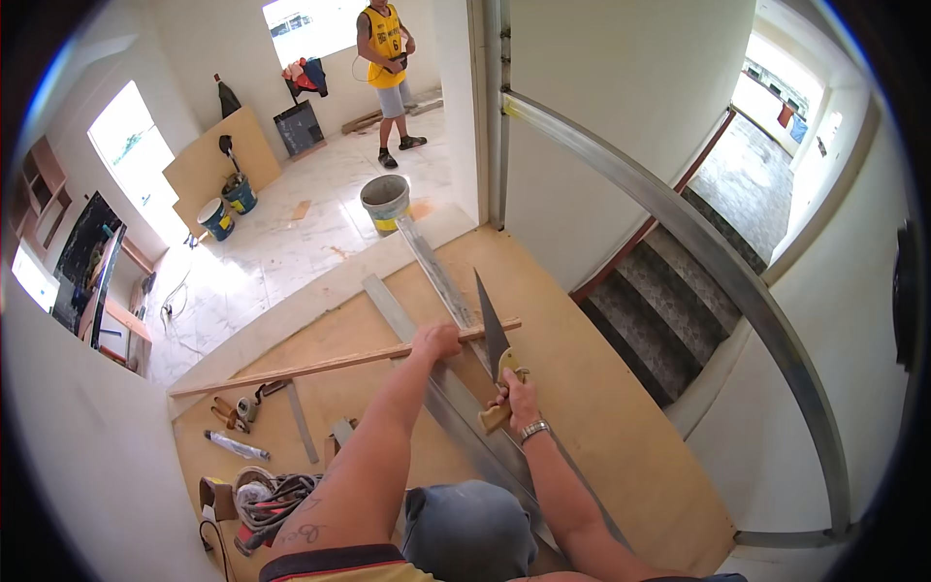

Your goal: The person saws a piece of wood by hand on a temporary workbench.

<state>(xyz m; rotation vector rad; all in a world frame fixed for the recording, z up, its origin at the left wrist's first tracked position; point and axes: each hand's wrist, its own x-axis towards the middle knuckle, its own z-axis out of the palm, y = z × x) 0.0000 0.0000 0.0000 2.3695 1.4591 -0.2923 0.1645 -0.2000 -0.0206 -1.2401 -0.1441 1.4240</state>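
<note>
My left hand (436, 339) is closed on a long thin wooden strip (291, 371), holding it down across metal channels (383, 306) lying on a plywood surface (611, 427). My right hand (516, 398) grips the yellowish handle of a handsaw, whose dark tapered blade (495, 320) crosses the strip just right of my left hand. My bent knee (465, 519) is low in the view, between my forearms, over the channels.
Tape and small tools (238, 412) and a coiled-cord power tool (276, 504) lie left. A bucket (385, 199) and a person in yellow (383, 44) are in the tiled room ahead. Right, a metal bar (669, 204) runs beside descending stairs (659, 310).
</note>
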